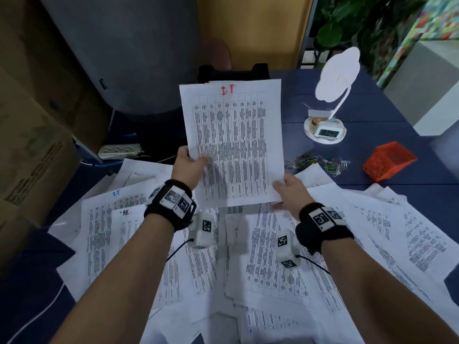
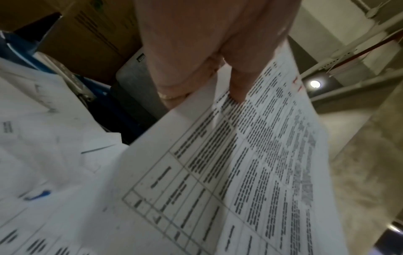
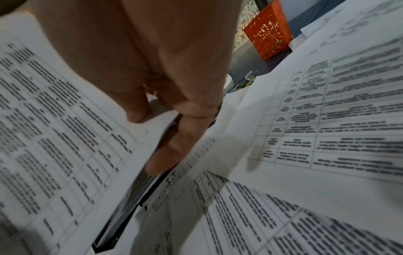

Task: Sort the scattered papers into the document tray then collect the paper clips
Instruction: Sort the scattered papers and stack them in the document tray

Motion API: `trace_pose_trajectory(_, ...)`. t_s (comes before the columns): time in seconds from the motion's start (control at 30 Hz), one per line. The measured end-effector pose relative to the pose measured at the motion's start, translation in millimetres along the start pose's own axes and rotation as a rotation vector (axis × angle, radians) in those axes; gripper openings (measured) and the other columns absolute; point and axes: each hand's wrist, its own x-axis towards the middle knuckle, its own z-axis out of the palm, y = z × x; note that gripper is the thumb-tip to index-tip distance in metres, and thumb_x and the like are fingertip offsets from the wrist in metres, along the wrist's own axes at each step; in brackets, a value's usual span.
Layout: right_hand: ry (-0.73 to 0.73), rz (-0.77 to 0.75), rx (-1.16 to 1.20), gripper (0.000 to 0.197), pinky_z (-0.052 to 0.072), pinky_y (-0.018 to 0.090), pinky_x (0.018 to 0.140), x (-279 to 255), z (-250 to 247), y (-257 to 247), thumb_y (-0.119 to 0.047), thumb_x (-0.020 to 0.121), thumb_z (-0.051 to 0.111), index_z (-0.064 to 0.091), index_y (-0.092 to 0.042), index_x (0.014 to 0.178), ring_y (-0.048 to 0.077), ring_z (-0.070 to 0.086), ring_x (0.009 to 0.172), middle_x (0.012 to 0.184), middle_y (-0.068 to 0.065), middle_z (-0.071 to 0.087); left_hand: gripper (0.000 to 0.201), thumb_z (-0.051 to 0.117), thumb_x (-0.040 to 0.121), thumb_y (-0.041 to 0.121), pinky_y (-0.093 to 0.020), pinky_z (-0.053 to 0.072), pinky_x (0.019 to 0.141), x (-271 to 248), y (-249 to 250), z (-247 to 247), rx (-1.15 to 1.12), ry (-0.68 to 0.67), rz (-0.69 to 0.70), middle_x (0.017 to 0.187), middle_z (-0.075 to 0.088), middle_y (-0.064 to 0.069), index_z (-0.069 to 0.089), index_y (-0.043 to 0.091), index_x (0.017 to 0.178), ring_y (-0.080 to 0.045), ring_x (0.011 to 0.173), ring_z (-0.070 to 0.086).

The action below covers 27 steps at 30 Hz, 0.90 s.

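Blue surface (image 1: pixel 372 112) lies under loose papers (image 1: pixel 285 256); our hands, left (image 1: pixel 188 162) and right (image 1: pixel 289 192), pinch one sheet (image 1: pixel 233 142) at frame centre, its long axis pointing up toward the black tray (image 1: pixel 233 73).

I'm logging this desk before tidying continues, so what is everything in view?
held sheets: a few, white, red "I.T" on top, raised over the pile
scattered papers: many, white, across the near table
paper clips: a heap, multicoloured, left of the basket
mesh basket: one, orange, tipped over, right side
desk lamp with clock: one, white, far right
power strip: one, pale, left
cardboard boxes: several, brown, left
table: one, blue
left hand: grips sheets' left edge
right hand: grips lower right corner
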Motion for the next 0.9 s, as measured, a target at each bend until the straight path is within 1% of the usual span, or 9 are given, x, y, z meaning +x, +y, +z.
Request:
trace_pose_trajectory(0.1,-0.114,0.068,-0.011,0.017,0.058,0.042,0.063,-1,3,6,-0.008,0.098,0.045,0.052,-0.011,0.113,0.028,0.062,0.084,0.113,0.011,0.061,0.046,0.059,0.091,0.02,-0.036,0.05,0.079,-5,-25,-6,0.227,-0.102,-0.107,0.118,0.056,-0.026,0.044,-0.004,0.127,-0.025,0.087,0.058)
trace_pose_trajectory(0.17,-0.176,0.195,-0.091,0.02,0.058,0.037,0.056,-6,2,19,-0.006,0.098,0.046,0.053,-0.011,0.116,0.026,0.06,0.088,0.111,0.009,0.06,0.057,0.06,0.09,0.028,-0.044,0.046,0.097,-12,-56,-11,0.314,-0.175,-0.246,0.134,0.05,-0.016,0.039,0.005,0.137,-0.03,0.116,0.053)
trace_pose_trajectory(0.23,-0.206,0.324,-0.168,0.021,0.056,0.031,0.05,-7,3,37,-0.005,0.096,0.048,0.054,-0.004,0.116,0.031,0.058,0.096,0.117,0.013,0.057,0.065,0.061,0.088,0.034,-0.049,0.041,0.104,-19,-85,-11,0.415,-0.242,-0.384,0.141,0.044,-0.015,0.034,0.007,0.14,-0.033,0.126,0.046)
trace_pose_trajectory(0.37,-0.24,0.36,-0.322,0.031,0.057,0.034,0.061,-3,7,66,-0.004,0.095,0.048,0.05,-0.002,0.125,0.025,0.062,0.083,0.11,0.013,0.056,0.066,0.055,0.094,0.025,-0.043,0.038,0.106,-36,-104,-3,0.504,-0.306,-0.461,0.149,0.032,-0.019,0.021,0.004,0.147,-0.035,0.133,0.038)
trace_pose_trajectory(0.47,-0.255,0.374,-0.28,0.018,0.06,0.038,0.063,-1,3,65,-0.006,0.096,0.048,0.051,-0.006,0.114,0.026,0.062,0.082,0.105,0.013,0.057,0.067,0.051,0.097,0.023,-0.039,0.029,0.11,-36,-107,0,0.51,-0.297,-0.454,0.155,0.02,-0.015,0.014,0.004,0.15,-0.031,0.14,0.026)
trace_pose_trajectory(0.63,-0.192,0.332,-0.116,0.023,0.057,0.031,0.052,8,1,51,-0.006,0.098,0.045,0.051,-0.008,0.12,0.023,0.059,0.085,0.116,0.012,0.058,0.065,0.059,0.092,0.03,-0.047,0.044,0.101,-13,-91,-2,0.359,-0.234,-0.367,0.143,0.039,-0.017,0.027,0.006,0.143,-0.034,0.122,0.049)
trace_pose_trajectory(0.73,-0.144,0.295,-0.023,0.02,0.054,0.025,0.047,19,4,34,-0.006,0.099,0.043,0.049,-0.006,0.118,0.022,0.059,0.082,0.114,0.011,0.056,0.065,0.063,0.089,0.028,-0.047,0.053,0.089,0,-86,-1,0.199,-0.263,-0.422,0.132,0.048,-0.018,0.029,0.012,0.142,-0.029,0.1,0.061)
trace_pose_trajectory(0.83,-0.087,0.211,-0.056,0.011,0.053,0.022,0.047,37,8,18,-0.005,0.098,0.044,0.049,-0.007,0.108,0.018,0.058,0.077,0.113,0.012,0.055,0.048,0.061,0.091,0.013,-0.034,0.057,0.067,3,-80,2,0.102,-0.408,-0.484,0.11,0.061,-0.018,0.035,0.012,0.132,-0.024,0.081,0.068)
trace_pose_trajectory(0.9,-0.061,0.177,-0.116,0.009,0.048,0.022,0.041,48,9,7,-0.008,0.098,0.045,0.046,-0.01,0.107,0.016,0.058,0.066,0.105,0.013,0.054,0.049,0.056,0.093,0.008,-0.029,0.052,0.057,9,-78,4,0.088,-0.402,-0.499,0.098,0.063,-0.018,0.031,0.012,0.134,-0.022,0.072,0.065)
